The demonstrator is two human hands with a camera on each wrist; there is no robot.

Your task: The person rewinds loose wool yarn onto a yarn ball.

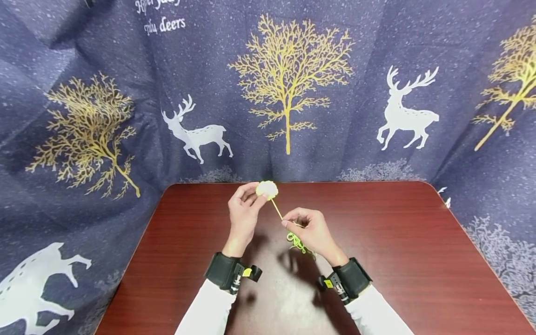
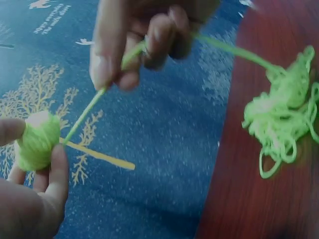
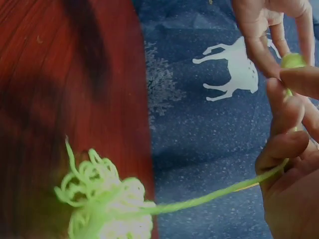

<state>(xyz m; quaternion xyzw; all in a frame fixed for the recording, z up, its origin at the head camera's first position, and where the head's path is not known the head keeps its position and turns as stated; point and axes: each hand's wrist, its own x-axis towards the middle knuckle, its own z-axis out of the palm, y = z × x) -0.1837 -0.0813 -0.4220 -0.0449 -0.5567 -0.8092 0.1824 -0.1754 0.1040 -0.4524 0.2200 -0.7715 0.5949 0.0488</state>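
A small ball of yellow-green yarn is held up above the table by my left hand, fingers and thumb around its sides. In the left wrist view the wound strands of the ball show clearly. My right hand, lower and to the right, pinches the strand between thumb and forefinger. That strand runs taut from the ball to the pinch. Past the right fingers it continues to a loose tangle of the same yarn, which lies below the right hand on the table side.
The reddish-brown wooden table spreads beneath both hands, with their shadows on it. Behind its far edge hangs a dark blue cloth printed with deer and trees. Each wrist wears a black strap with a small camera.
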